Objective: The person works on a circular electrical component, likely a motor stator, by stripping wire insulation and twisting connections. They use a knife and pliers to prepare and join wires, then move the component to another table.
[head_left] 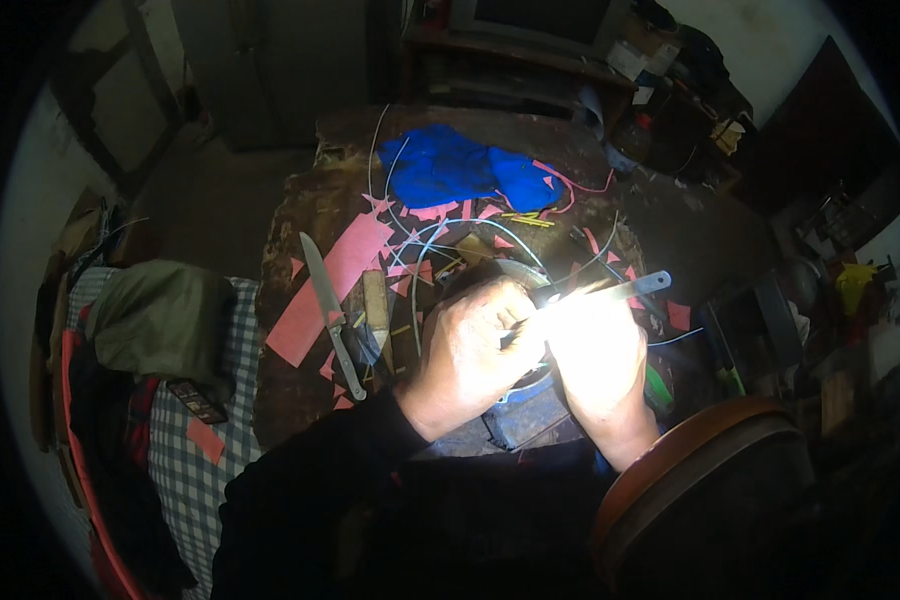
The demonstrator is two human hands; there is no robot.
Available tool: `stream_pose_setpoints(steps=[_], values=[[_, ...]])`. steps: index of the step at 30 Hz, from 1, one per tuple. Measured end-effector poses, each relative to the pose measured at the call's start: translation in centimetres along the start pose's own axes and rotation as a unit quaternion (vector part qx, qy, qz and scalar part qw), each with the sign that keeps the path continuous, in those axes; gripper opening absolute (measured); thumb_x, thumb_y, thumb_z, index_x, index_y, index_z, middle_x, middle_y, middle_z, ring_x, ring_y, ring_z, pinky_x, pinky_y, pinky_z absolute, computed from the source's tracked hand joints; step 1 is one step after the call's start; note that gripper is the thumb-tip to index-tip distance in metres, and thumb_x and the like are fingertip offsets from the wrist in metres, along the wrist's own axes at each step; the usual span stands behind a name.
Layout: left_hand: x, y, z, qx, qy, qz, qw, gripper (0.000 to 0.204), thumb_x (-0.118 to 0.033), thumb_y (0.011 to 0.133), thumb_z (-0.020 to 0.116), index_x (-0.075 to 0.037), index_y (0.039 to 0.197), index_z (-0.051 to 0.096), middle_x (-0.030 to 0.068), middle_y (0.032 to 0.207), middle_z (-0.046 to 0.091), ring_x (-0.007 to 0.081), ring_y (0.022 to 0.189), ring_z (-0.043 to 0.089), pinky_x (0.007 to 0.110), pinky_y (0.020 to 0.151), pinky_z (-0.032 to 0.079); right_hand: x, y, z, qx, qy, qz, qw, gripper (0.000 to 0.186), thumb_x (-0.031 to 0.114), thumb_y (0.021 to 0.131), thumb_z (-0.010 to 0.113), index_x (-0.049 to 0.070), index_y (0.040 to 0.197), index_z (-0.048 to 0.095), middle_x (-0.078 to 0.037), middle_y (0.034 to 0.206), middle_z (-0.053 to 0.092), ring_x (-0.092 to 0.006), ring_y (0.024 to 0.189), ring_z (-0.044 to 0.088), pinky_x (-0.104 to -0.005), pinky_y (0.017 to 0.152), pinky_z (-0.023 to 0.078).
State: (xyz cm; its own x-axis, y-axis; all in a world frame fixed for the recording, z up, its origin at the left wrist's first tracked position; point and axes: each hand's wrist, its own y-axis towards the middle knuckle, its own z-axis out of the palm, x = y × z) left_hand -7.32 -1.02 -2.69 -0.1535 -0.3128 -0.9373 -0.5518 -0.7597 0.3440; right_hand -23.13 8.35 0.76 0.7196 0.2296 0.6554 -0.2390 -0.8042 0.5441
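Observation:
My left hand [475, 335] is closed, with its fingers curled and thumb pressed in close beside my right hand. Whatever it pinches is hidden. Strong light washes out my right hand [598, 350], which is closed around a flat metal strip [652, 284] with a rounded end and a hole, like a steel ruler. Under both hands, partly covered, are a round metal rim and a grey-blue block [525, 418]. Thin pale wires [467, 224] curve up behind my hands. A knife [331, 312] with a pale handle lies left of my left hand.
The worn wooden table [300, 215] bears a long pink sheet [332, 290], many pink scraps, a wooden block [375, 300], yellow sticks [526, 219] and blue cloth [460, 170]. A round orange-brown rim [705, 425] stands near my right forearm. Left is a checked cloth [195, 480] with a phone [196, 402].

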Motion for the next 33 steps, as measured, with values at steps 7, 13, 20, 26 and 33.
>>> stream_pose_setpoints(steps=[7, 13, 20, 26, 33], values=[[-0.3, 0.2, -0.2, -0.013, 0.038, 0.067, 0.997, 0.014, 0.003, 0.097, 0.076, -0.002, 0.091, 0.065, 0.0057, 0.084, 0.068, 0.0094, 0.075, 0.062, 0.030, 0.068, 0.051, -1.0, 0.9, -1.0, -0.072, 0.168, 0.190, 0.965, 0.018, 0.013, 0.113, 0.068, -0.004, 0.119, 0.064, -0.015, 0.095, 0.084, -0.0184, 0.085, 0.081, -0.0352, 0.076, 0.065], [0.0, 0.0, 0.0, 0.001, 0.070, 0.053, 0.996, 0.013, 0.005, 0.098, 0.075, -0.002, 0.091, 0.066, 0.0053, 0.083, 0.067, 0.0088, 0.075, 0.061, 0.029, 0.068, 0.051, -0.4, 0.2, -0.3, 0.011, 0.006, 0.062, 0.998, 0.016, 0.011, 0.106, 0.074, -0.003, 0.113, 0.068, -0.019, 0.092, 0.080, -0.0311, 0.083, 0.083, -0.0401, 0.075, 0.064], [0.8, -0.1, 0.0, 0.007, -0.036, 0.015, 0.999, 0.014, 0.009, 0.100, 0.072, -0.002, 0.094, 0.065, -0.0012, 0.086, 0.068, 0.0039, 0.079, 0.060, 0.025, 0.072, 0.052, -1.5, 0.6, -0.4, -0.054, 0.350, 0.146, 0.924, 0.014, 0.009, 0.110, 0.070, -0.001, 0.119, 0.065, -0.016, 0.102, 0.084, -0.0198, 0.086, 0.081, -0.0332, 0.081, 0.065], [0.4, 0.0, -0.2, 0.016, -0.099, -0.032, 0.994, 0.012, 0.008, 0.101, 0.071, -0.002, 0.097, 0.066, -0.0032, 0.085, 0.066, 0.0025, 0.079, 0.059, 0.023, 0.072, 0.051, -2.2, -0.1, 0.0, -0.047, 0.178, 0.069, 0.981, 0.017, 0.003, 0.107, 0.073, -0.001, 0.122, 0.068, -0.014, 0.105, 0.082, -0.0181, 0.090, 0.080, -0.0337, 0.082, 0.064], [-0.1, 0.3, -0.6, 0.033, -0.137, -0.059, 0.988, 0.014, 0.008, 0.103, 0.071, -0.003, 0.097, 0.065, -0.0047, 0.085, 0.065, 0.0013, 0.077, 0.056, 0.022, 0.071, 0.048, -1.4, -0.5, 1.1, -0.014, 0.105, -0.028, 0.994, 0.006, 0.001, 0.105, 0.074, -0.004, 0.108, 0.071, -0.018, 0.108, 0.079, -0.0238, 0.094, 0.080, -0.0318, 0.084, 0.063]])
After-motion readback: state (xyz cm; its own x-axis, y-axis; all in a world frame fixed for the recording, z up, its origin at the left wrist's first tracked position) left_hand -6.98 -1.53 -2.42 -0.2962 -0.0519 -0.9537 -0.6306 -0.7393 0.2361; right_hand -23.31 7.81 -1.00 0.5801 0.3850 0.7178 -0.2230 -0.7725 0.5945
